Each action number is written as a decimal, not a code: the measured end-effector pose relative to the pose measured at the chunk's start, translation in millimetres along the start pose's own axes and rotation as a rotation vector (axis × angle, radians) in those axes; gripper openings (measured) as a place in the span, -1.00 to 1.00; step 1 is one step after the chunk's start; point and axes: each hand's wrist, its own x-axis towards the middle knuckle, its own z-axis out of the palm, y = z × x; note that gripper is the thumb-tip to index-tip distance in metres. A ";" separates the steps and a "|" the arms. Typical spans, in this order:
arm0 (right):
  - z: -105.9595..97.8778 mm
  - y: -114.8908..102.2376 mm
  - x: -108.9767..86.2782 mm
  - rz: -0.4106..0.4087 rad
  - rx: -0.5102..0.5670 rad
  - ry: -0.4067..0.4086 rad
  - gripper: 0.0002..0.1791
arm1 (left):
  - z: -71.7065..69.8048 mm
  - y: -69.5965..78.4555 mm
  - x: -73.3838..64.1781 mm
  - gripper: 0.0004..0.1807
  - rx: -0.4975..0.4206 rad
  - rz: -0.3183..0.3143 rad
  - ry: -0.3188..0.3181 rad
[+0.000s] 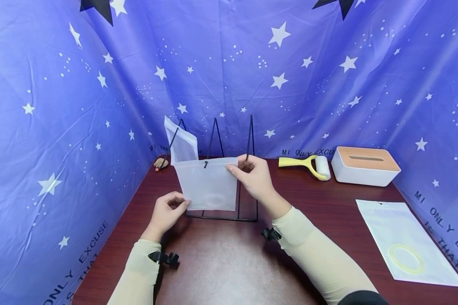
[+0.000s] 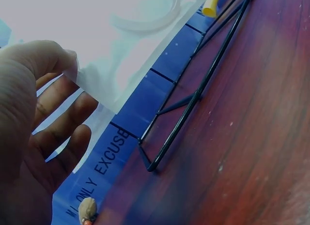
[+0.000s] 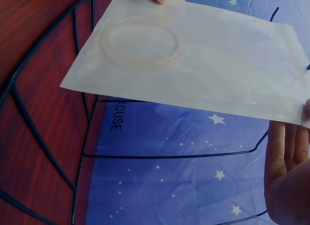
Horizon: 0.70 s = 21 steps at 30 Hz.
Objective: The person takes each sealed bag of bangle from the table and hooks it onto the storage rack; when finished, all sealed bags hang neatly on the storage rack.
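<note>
A white translucent pouch [image 1: 210, 186] is held up in front of a black wire rack [image 1: 229, 219]. My left hand [image 1: 167, 212] pinches its lower left corner between thumb and fingers. At the upper right corner my right hand [image 1: 256, 176] grips the pouch, thumb in front. A wire tip pokes out at the middle of the pouch's top edge. Through the film a pale ring [image 3: 140, 61] shows near the bottom, in the right wrist view. Behind, a second translucent pouch [image 1: 185, 146] hangs at the rack's left prong.
On the right lies a flat white pouch [image 1: 378, 224] with a yellow ring [image 1: 392, 257]. At the back right stand a white tissue box [image 1: 358, 173] with a wooden lid and a yellow-handled lint roller [image 1: 322, 167]. A small tan object [image 1: 160, 162] lies behind the rack's left side.
</note>
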 end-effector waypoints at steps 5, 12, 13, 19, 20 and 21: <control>-0.1 4.4 2.8 0.011 0.009 0.014 -0.89 | -1.1 -1.2 4.7 -0.91 0.023 0.006 0.018; 2.3 5.4 8.0 -0.015 -0.049 0.046 -0.84 | -3.7 -8.5 11.4 -0.92 0.049 0.013 0.039; 2.5 5.8 8.5 -0.017 -0.054 0.053 -0.83 | -3.8 -9.1 12.3 -0.92 0.052 0.015 0.039; 3.0 7.9 10.8 -0.023 -0.068 0.080 -0.83 | -1.4 -9.7 18.6 -0.93 0.055 0.004 0.047; 3.2 8.0 11.2 -0.023 -0.073 0.084 -0.83 | -0.8 -9.7 19.6 -0.93 0.054 0.000 0.050; 3.3 8.2 11.7 -0.021 -0.077 0.090 -0.82 | -0.2 -9.7 20.5 -0.94 0.053 -0.003 0.053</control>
